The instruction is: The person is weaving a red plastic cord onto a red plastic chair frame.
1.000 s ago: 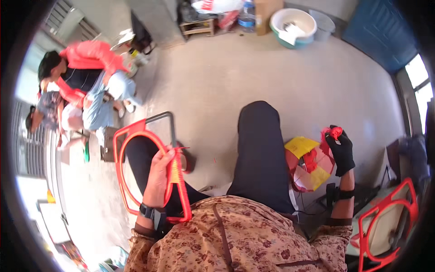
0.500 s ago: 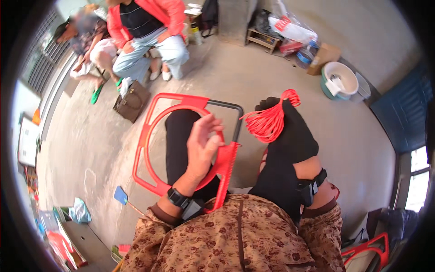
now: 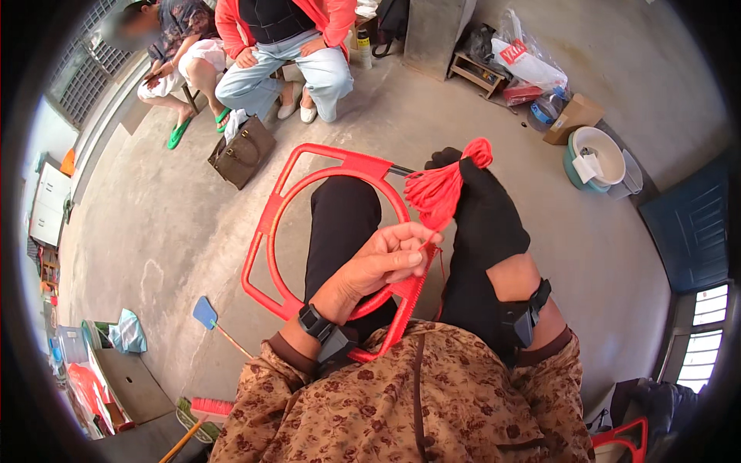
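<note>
Basically, the L hand — bare — had thumb and index drawn close together by a thin red strand; couldn't tell if they actually pinched it. The R hand, in a black glove, had its fingers closed round the red cord bundle, whose loose loops fanned out to the L, just above the L fingertips. Under the L wrist sat the red frame, w/ a round ring inside and a toothed edge nr the L fingertips; a black trouser leg showed thru the ring. Each wrist had a black strap on it, incl. the L one, w/ a patterned shirt behind.

Further out, on the floor to the L: a blue fly swatter, a red-bristled broom and, farther ahead, a brown handbag. Beyond the bag two people sat, one in a coral jacket. Off to the R — a cardboard box, then a cream basin inside a green one, then a blue door.
</note>
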`<control>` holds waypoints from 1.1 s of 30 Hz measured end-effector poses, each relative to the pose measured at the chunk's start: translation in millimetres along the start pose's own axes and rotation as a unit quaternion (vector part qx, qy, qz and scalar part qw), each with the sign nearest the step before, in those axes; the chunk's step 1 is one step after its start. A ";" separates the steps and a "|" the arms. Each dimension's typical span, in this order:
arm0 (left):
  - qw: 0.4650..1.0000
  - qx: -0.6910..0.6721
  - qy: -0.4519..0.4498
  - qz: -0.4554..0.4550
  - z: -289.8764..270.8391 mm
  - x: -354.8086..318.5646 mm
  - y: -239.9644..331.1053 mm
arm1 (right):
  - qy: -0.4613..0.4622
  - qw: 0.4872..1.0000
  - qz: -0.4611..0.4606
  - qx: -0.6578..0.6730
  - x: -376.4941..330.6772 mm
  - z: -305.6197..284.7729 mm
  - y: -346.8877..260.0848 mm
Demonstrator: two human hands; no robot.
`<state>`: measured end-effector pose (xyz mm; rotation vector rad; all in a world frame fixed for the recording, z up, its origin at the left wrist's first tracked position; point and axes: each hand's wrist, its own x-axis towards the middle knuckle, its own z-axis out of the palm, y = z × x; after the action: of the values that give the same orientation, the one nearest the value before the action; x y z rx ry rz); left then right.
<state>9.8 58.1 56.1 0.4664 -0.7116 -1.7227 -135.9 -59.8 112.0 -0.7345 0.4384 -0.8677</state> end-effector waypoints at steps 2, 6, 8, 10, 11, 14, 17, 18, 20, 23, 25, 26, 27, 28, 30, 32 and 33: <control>0.997 0.063 -0.013 -0.037 0.0 -2.9 -0.2 | 0.025 0.995 -0.025 -0.091 2.0 -15.7 -8.3; 0.998 0.051 -0.012 -0.028 -0.9 -4.9 0.3 | 0.137 0.982 -0.125 0.020 12.9 -66.1 -33.1; 0.997 0.064 -0.003 -0.037 -2.7 -6.3 1.4 | 0.157 0.974 -0.144 0.072 5.4 -104.6 -59.0; 0.997 0.069 0.001 -0.039 -4.1 -7.4 1.1 | 0.264 0.954 -0.141 0.016 -19.6 -147.4 -84.0; 0.997 0.066 0.001 -0.042 -4.9 -7.6 1.0 | 0.269 0.950 -0.156 0.033 -35.5 -168.9 -94.6; 0.994 0.095 -0.005 -0.050 -6.1 -7.4 -1.0 | 0.257 0.940 -0.224 0.019 -86.7 -221.8 -109.6; 0.990 0.120 0.000 -0.077 -4.9 -5.8 -0.6 | 0.334 0.919 -0.203 0.049 -111.5 -230.3 -109.2; 0.990 0.119 0.000 -0.081 -3.1 -4.7 -0.8 | 0.358 0.911 -0.197 0.058 -114.1 -220.2 -105.0; 0.981 0.181 -0.019 -0.068 1.5 -1.5 -1.4 | 0.368 0.912 -0.156 -0.087 -111.3 -182.9 -84.4; 0.963 0.248 -0.030 -0.100 7.2 0.8 -2.2 | 0.138 0.912 -0.088 -0.375 -112.3 -109.5 -42.5; 0.958 0.268 -0.036 -0.097 8.5 0.9 -6.0 | 0.085 0.921 0.019 -0.380 -109.9 -69.4 -8.2; 0.952 0.289 -0.039 -0.094 7.9 0.2 -8.4 | 0.025 0.904 0.101 -0.414 -106.6 -57.5 -1.3; 0.952 0.289 -0.037 -0.094 6.4 -0.6 -10.2 | 0.008 0.901 0.117 -0.417 -104.2 -47.9 5.8; 0.956 0.275 -0.027 -0.096 4.0 -1.3 -11.3 | -0.023 0.871 0.071 -0.485 -104.0 -40.7 10.5; 0.944 0.317 0.003 -0.094 -1.2 -4.3 -10.1 | -0.031 0.876 0.044 -0.480 -99.7 -34.0 15.8; 0.949 0.300 0.027 -0.087 0.1 -7.6 -7.7 | -0.060 0.919 0.047 -0.387 -100.0 -27.1 19.8; 0.946 0.320 -0.005 -0.052 -0.8 -7.3 -2.0 | -0.059 0.921 0.054 -0.382 -99.1 -24.7 21.0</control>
<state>10.8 65.2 53.8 0.9527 -1.2798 -1.5638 -197.9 19.7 85.4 -1.4584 0.7140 -0.5257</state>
